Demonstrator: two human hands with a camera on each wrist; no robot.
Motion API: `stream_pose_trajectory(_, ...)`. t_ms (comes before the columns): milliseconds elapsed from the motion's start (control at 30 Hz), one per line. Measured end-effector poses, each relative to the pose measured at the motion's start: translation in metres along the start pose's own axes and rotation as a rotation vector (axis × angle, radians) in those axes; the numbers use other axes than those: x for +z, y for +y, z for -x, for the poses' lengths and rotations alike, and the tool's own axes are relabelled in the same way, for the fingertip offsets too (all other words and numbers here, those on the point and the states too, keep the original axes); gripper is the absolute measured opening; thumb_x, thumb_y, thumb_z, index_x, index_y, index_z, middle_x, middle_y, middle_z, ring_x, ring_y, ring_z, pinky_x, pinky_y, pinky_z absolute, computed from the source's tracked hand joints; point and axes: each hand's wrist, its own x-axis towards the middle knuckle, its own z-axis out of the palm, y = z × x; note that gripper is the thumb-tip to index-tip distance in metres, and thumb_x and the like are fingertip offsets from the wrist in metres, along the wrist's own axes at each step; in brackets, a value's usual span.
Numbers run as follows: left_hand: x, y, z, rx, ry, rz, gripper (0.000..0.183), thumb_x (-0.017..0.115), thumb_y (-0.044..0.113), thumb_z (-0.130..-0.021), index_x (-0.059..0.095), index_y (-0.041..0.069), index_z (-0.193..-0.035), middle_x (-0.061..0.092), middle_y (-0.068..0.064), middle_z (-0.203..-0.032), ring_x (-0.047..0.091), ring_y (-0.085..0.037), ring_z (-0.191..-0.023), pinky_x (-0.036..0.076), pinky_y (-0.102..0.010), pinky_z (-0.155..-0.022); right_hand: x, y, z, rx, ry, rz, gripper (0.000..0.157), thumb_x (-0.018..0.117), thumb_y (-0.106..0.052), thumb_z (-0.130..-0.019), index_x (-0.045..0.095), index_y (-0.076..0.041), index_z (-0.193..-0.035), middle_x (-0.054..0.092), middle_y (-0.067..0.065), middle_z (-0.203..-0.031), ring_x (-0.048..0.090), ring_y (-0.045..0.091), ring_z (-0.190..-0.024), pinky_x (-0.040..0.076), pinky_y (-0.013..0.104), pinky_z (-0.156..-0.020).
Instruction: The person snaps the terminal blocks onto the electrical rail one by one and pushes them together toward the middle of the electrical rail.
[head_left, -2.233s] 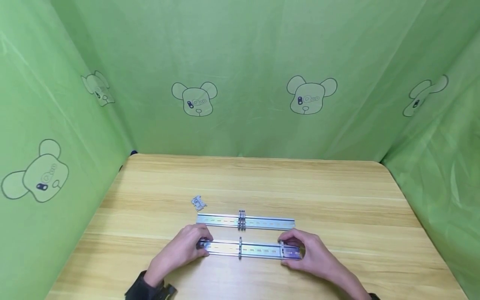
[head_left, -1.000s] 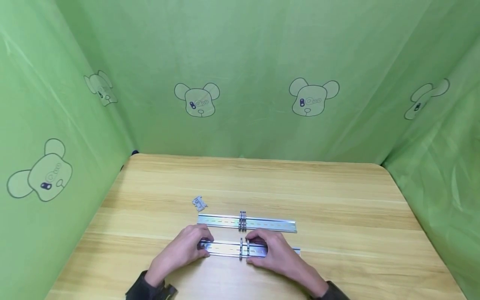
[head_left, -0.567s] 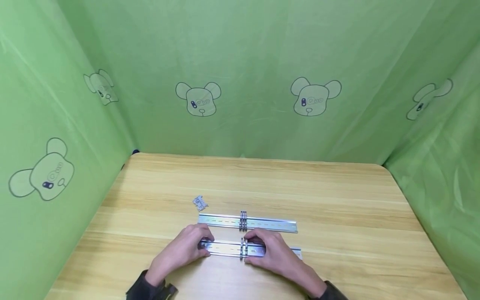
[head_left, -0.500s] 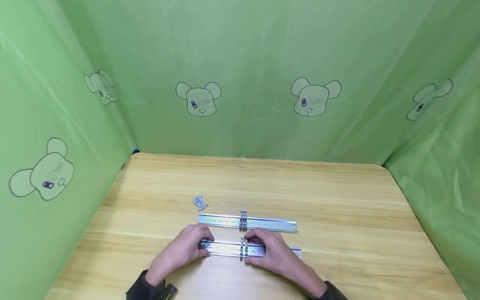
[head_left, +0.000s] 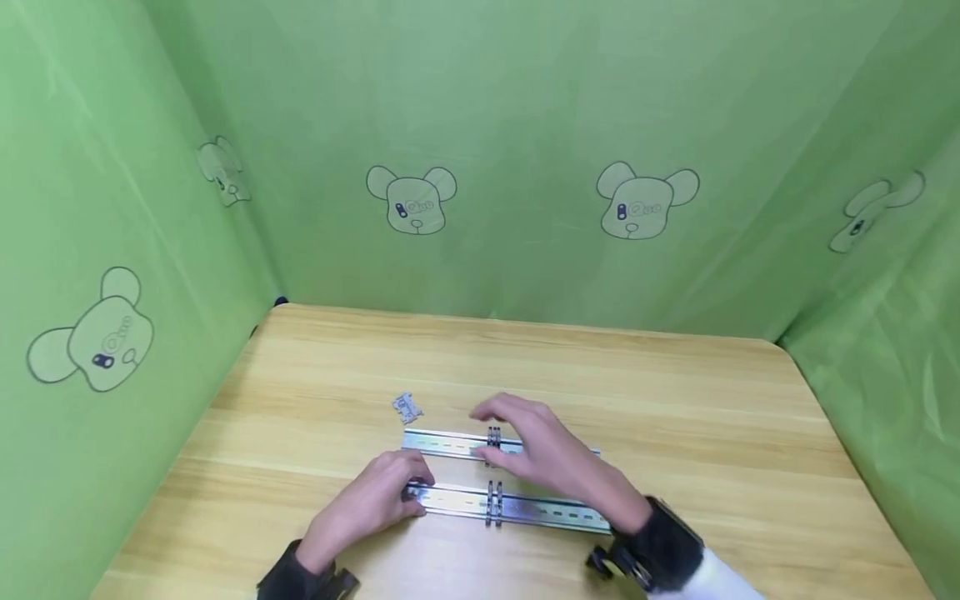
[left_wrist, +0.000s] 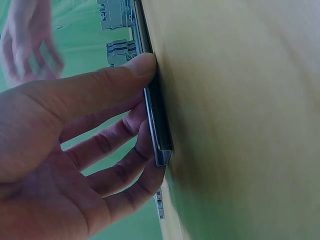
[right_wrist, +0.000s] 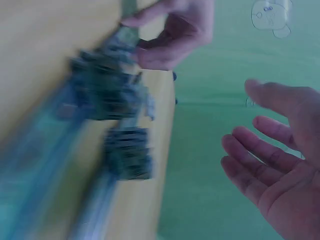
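My left hand (head_left: 378,493) grips the left end of the near slotted metal DIN rail (head_left: 555,512), thumb on the front edge and fingers behind, as the left wrist view shows. Two thin grey terminal blocks (head_left: 494,503) sit side by side near that rail's middle. Over the far DIN rail (head_left: 442,443) my right hand (head_left: 543,446) hovers with its fingers spread and nothing between them. Partly hidden beneath it, several terminal blocks (head_left: 494,435) stand together on the far rail. In the right wrist view the rails and blocks are blurred.
A loose grey terminal block (head_left: 407,407) lies flat on the wooden table (head_left: 675,400), behind the far rail's left end. Green curtains (head_left: 517,275) with bear-head outlines enclose the table at the back and sides.
My right hand slid a terminal block leftward along the near rail to the other block, then let go and rose away toward the far rail. My left hand kept its grip.
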Motion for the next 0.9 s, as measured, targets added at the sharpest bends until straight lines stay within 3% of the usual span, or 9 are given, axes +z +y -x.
stream_pose_trajectory(167,0.000,0.000,0.000,0.027,0.008,0.013,0.031,0.090,0.008,-0.074,0.075,0.004,-0.101,0.071,-0.002,-0.096,0.065,-0.012,-0.087,0.056,-0.025,-0.078,0.006,-0.004,-0.051,-0.053,-0.168,0.128,0.047,0.078,-0.018,-0.092,0.060,-0.009,-0.134,0.062,0.004,-0.133,0.060,0.020,-0.122,0.052,0.029,-0.101)
stream_pose_trajectory(400,0.000,-0.002,0.000,0.029,0.017,-0.009,0.031,0.090,0.010,-0.073,0.075,0.006,-0.100,0.071,0.000,-0.097,0.065,-0.013,-0.088,0.057,-0.027,-0.080,0.036,0.003,-0.097,-0.081,-0.347,0.268,0.052,0.078,-0.011,-0.090,0.058,-0.008,-0.138,0.056,0.009,-0.134,0.058,0.022,-0.120,0.052,0.027,-0.099)
stream_pose_trajectory(700,0.000,-0.003,-0.001,0.057,0.025,-0.016,0.031,0.091,0.010,-0.073,0.075,0.007,-0.099,0.071,0.001,-0.095,0.065,-0.011,-0.086,0.057,-0.027,-0.080,0.068,0.016,-0.135,-0.029,-0.500,0.394,0.063,0.084,-0.011,-0.084,0.057,-0.008,-0.140,0.055,0.010,-0.133,0.056,0.022,-0.119,0.051,0.026,-0.098)
stream_pose_trajectory(900,0.000,-0.005,-0.001,0.047,0.022,-0.030,0.031,0.090,0.011,-0.073,0.075,0.008,-0.100,0.071,0.002,-0.095,0.064,-0.011,-0.087,0.056,-0.029,-0.081,0.084,0.022,-0.150,-0.009,-0.582,0.474,0.055,0.084,-0.009,-0.083,0.061,-0.008,-0.132,0.057,0.006,-0.123,0.056,0.018,-0.107,0.051,0.022,-0.091)
